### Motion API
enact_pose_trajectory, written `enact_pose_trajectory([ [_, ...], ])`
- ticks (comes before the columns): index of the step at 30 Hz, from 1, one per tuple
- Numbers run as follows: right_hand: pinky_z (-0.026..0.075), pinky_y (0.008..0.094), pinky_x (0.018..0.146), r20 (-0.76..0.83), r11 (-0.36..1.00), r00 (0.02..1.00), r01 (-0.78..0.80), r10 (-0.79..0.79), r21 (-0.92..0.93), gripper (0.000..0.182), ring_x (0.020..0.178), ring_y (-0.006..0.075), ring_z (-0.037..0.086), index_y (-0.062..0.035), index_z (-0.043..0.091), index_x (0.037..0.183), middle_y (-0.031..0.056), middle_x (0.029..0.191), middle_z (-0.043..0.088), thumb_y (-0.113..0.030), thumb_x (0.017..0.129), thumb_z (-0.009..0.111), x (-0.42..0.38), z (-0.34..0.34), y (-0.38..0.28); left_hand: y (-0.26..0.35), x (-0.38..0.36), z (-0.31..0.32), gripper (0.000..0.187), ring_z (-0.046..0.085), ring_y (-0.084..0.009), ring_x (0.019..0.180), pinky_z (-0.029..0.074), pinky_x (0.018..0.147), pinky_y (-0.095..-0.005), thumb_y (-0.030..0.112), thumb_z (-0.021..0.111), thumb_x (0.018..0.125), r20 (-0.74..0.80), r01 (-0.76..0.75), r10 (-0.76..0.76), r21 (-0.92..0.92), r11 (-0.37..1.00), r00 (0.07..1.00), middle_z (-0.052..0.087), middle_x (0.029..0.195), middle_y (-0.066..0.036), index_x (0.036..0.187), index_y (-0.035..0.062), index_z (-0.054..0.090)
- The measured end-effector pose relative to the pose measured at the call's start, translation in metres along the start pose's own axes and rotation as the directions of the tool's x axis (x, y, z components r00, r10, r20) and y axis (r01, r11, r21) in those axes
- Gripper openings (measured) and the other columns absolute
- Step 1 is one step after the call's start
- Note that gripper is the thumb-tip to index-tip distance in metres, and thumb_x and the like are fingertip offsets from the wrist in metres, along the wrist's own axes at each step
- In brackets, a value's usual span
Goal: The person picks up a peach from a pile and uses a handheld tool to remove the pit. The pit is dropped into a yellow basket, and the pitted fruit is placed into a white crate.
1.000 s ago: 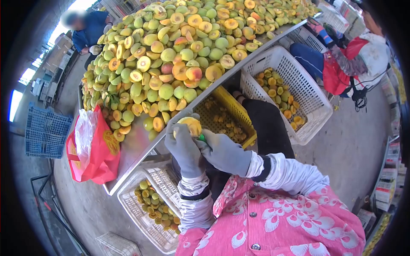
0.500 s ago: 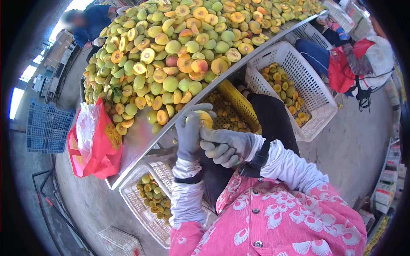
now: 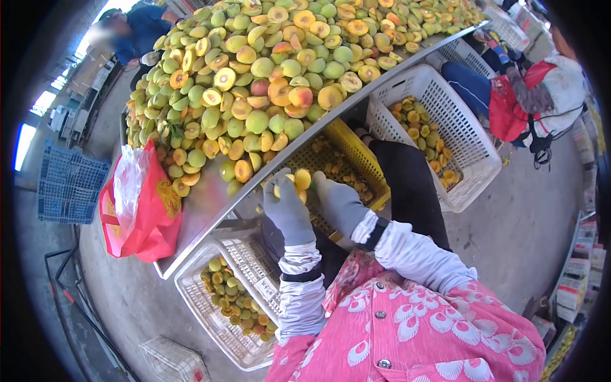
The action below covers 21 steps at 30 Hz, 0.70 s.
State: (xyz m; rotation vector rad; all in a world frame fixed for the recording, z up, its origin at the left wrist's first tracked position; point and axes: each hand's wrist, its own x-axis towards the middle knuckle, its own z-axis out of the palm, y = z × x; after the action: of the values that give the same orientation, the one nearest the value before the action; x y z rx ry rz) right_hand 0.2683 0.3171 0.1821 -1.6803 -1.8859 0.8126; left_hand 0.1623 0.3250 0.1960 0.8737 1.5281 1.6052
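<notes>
My left hand, in a grey glove, is closed around yellow-fleshed peach pieces in front of the table edge. Close by on the right is my gloved right hand, its fingers curled. A bit of green shows at its fingertips, but what it grips is mostly hidden. Below both hands stands a yellow crate with small fruit pieces or pits inside. On the metal table lies a big heap of green and yellow peaches, many of them cut in half.
White crates with peach halves stand right and lower left. A red bag hangs at the table's left corner. Blue crates are stacked left. Co-workers are at the far left and right.
My hands have moved apart and slightly down; my right hand has come off the fruit. The peach in my left hand now shows as separate pieces.
</notes>
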Motion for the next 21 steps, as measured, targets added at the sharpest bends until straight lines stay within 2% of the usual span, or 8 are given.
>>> enact_pose_trajectory([
  [5,0.052,0.0505,0.083,0.140,0.935,0.929,-0.320,0.341,-0.152,0.035,0.096,0.0417,0.067,0.0017,0.062,0.106,0.0295,0.096,0.068,-0.029,0.098,0.046,0.007,0.055,0.121,0.025,-0.026,-0.061,0.022,0.063,-0.0211,0.092,0.051,0.084,-0.0340,0.001,0.056,0.089,-0.170,-0.423,0.529,0.421,0.802,0.832,0.067,0.100,-0.012,0.109,-0.0023,0.065],
  [8,0.050,0.0491,0.085,0.253,0.908,0.875,-0.374,0.413,-0.190,0.041,0.098,0.0414,0.066,0.0008,0.055,0.113,0.0298,0.097,0.067,-0.037,0.098,0.049,-0.004,0.031,0.110,0.035,-0.014,-0.165,0.039,0.062,-0.0362,0.100,0.049,0.091,-0.0429,0.012,0.069,0.086,-0.236,-0.025,0.523,0.896,0.443,0.819,0.063,0.115,-0.023,0.121,-0.0026,0.060],
  [10,0.050,0.0483,0.084,0.311,0.922,0.868,-0.373,0.387,-0.104,0.041,0.097,0.0416,0.066,0.0000,0.056,0.112,0.0287,0.097,0.067,-0.038,0.097,0.050,-0.004,0.032,0.093,0.051,0.008,-0.180,0.040,0.062,-0.0355,0.104,0.048,0.093,-0.0434,0.011,0.069,0.086,-0.460,0.210,0.428,0.832,0.514,0.778,0.062,0.120,-0.021,0.122,-0.0017,0.060],
  [12,0.050,0.0475,0.084,0.349,0.921,0.858,-0.388,0.378,-0.042,0.042,0.097,0.0418,0.066,-0.0007,0.057,0.111,0.0277,0.098,0.067,-0.040,0.097,0.052,-0.005,0.033,0.088,0.042,0.043,-0.190,0.043,0.063,-0.0354,0.102,0.049,0.091,-0.0437,0.014,0.071,0.085,-0.066,-0.247,0.700,0.908,0.337,0.711,0.064,0.118,-0.019,0.124,-0.0010,0.060],
  [14,0.050,0.0451,0.083,0.415,0.938,0.891,-0.283,0.181,0.198,0.044,0.097,0.0415,0.065,-0.0020,0.058,0.114,0.0246,0.100,0.068,-0.042,0.095,0.056,-0.005,0.037,0.079,0.035,0.086,-0.152,0.045,0.063,-0.0385,0.104,0.049,0.093,-0.0441,0.019,0.069,0.086,-0.013,-0.173,0.249,0.684,0.709,0.968,0.064,0.117,-0.021,0.125,-0.0013,0.059],
  [16,0.050,0.0442,0.083,0.432,0.921,0.881,-0.314,0.193,0.230,0.045,0.097,0.0410,0.066,-0.0032,0.058,0.116,0.0235,0.101,0.068,-0.042,0.094,0.058,-0.007,0.026,0.069,-0.052,0.187,-0.165,0.049,0.061,-0.0412,0.109,0.048,0.096,-0.0442,0.023,0.068,0.085,0.551,-0.611,0.335,0.786,0.099,0.764,0.064,0.117,-0.025,0.128,0.0010,0.058],
  [19,0.050,0.0425,0.083,0.418,0.878,0.876,-0.379,0.239,0.292,0.047,0.097,0.0396,0.066,-0.0045,0.057,0.121,0.0228,0.102,0.068,-0.042,0.093,0.061,-0.011,0.017,0.075,-0.032,0.216,-0.104,0.051,0.058,-0.0419,0.113,0.047,0.099,-0.0437,0.023,0.067,0.082,0.446,-0.425,-0.026,0.868,0.256,0.895,0.062,0.118,-0.027,0.129,0.0051,0.058],
  [21,0.050,0.0399,0.083,0.385,0.826,0.841,-0.496,0.380,0.268,0.050,0.096,0.0363,0.068,-0.0052,0.053,0.128,0.0239,0.101,0.068,-0.041,0.093,0.060,-0.014,0.020,0.081,-0.052,0.242,-0.107,0.054,0.058,-0.0451,0.113,0.046,0.099,-0.0441,0.023,0.068,0.080,0.496,-0.497,-0.017,0.867,-0.041,0.868,0.061,0.120,-0.026,0.131,0.0076,0.056],
])
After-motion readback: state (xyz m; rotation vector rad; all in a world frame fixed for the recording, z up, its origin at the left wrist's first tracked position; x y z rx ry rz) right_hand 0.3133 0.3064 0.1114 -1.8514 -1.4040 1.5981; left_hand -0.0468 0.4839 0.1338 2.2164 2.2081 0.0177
